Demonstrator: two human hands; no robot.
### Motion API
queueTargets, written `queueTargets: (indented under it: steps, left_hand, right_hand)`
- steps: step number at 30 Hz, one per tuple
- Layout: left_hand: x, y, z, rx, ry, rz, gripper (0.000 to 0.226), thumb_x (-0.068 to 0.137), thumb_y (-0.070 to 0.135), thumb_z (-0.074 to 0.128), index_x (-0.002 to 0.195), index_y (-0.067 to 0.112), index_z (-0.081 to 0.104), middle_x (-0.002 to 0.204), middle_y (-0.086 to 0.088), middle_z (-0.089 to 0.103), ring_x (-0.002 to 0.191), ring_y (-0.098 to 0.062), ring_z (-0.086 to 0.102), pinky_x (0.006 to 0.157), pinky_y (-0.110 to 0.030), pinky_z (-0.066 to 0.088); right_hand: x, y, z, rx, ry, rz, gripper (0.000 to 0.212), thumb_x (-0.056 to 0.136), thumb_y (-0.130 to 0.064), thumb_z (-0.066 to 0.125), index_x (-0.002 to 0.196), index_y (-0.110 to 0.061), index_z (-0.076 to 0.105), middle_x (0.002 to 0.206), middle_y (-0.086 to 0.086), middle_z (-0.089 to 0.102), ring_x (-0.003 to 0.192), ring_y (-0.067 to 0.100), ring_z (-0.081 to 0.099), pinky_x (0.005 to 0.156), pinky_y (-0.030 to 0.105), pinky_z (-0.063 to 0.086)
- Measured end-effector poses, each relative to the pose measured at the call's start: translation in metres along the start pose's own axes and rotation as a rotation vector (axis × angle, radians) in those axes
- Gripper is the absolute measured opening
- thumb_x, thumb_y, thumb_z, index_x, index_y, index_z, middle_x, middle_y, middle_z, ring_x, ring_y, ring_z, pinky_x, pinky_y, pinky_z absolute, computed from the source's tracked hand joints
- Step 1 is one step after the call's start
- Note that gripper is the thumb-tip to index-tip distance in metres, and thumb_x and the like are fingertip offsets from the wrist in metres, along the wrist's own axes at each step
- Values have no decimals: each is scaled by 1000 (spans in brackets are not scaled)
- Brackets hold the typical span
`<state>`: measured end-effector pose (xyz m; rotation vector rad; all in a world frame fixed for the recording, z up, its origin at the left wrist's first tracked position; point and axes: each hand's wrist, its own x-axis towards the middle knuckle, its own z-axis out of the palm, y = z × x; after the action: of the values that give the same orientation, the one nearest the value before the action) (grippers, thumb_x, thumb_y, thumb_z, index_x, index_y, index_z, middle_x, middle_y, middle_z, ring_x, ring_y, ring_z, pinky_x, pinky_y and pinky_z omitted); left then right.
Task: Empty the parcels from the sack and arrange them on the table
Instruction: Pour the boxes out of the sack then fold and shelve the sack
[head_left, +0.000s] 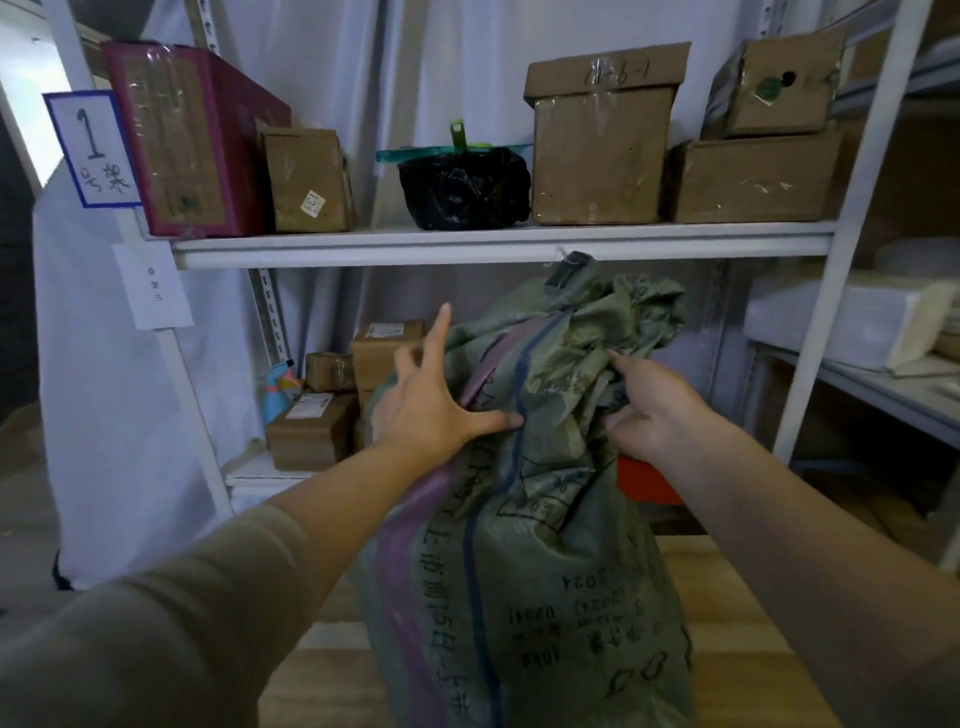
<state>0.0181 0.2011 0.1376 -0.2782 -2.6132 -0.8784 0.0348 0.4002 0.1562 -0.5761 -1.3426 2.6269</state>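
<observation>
Two bare hands steady an upright green woven sack (524, 545) on the wooden table (727, 613): the left hand (431, 410), fingers spread, presses flat against its side, while the right hand (649, 410) is clenched on bunched fabric below the gathered mouth, probably to open it. Just above the sack, the shelf edge (498, 249) limits lifting; bare tabletop shows beside it.

The sack (524, 519) is standing upright on the surface (727, 597) before the shelf (498, 241), with cardboard boxes (602, 145) sitting on that shelf behind and above it.
</observation>
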Motion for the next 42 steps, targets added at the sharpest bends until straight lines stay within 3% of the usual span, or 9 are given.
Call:
queueTargets:
  steps: [6,10,19,25,28,32,35,39,42]
  left_hand:
    - [13,-2,7,166,-66,225,62,79,69,61,134,44,49,142,13,48,121,-21,56,91,-39,49]
    - [19,1,12,141,4,138,27,91,52,56,114,42,64,116,5,69,105,-27,65,82,-37,52]
    - [39,-4,3,-138,-21,-179,11,88,30,54,87,31,65,97,-6,69,91,-35,63,86,-40,54]
    - [49,-9,-6,-785,141,-382,25,93,3,50,112,9,65,108,-9,65,96,-29,60,91,-33,51]
    - [53,-13,-17,-1055,239,-415,23,98,-4,45,93,9,63,96,-6,64,98,-25,55,86,-23,51]
    - [59,-25,-28,-906,312,-376,27,95,-6,45,108,8,65,97,-5,61,96,-24,58,93,-35,51]
    - [74,-35,-41,-955,331,-363,25,95,-1,49,104,19,63,98,-3,67,101,-27,64,96,-45,53]
    - [91,-29,-66,-1125,362,-347,32,99,0,43,99,22,65,91,-3,68,85,-19,65,85,-38,60]
    - [109,-19,-85,-1172,383,-295,33,100,3,43,114,21,65,92,0,68,80,-14,65,77,-29,60]
  right_hand:
    - [-11,0,-7,-119,-105,98,36,107,-22,40,131,-2,56,128,17,63,121,32,59,81,44,50]
    - [-12,2,-20,-292,-62,40,30,100,-23,57,126,-9,59,106,12,70,87,24,68,50,36,58]
    - [-28,20,-52,-1058,-98,105,117,54,-70,80,149,-22,33,145,16,46,113,37,59,72,47,62]
    - [-21,29,-35,-1140,-69,131,74,89,-33,73,148,-8,35,149,27,41,119,54,54,76,65,56]
    - [-21,35,-16,-1152,-69,2,9,98,-13,60,97,-4,57,122,27,52,100,43,55,67,59,55]
    - [-3,57,-1,-1026,-19,-179,29,99,-10,52,71,-13,46,82,11,53,76,28,52,63,40,49]
    - [17,68,12,-860,-4,-263,15,99,-11,52,85,-12,58,96,17,66,94,38,63,91,55,53]
    - [23,64,41,-711,-12,-289,23,103,-13,46,82,-18,52,90,8,60,84,24,59,71,41,52]
    - [32,58,59,-612,-18,-299,20,102,-16,46,84,-20,53,106,14,65,99,32,63,90,51,53]
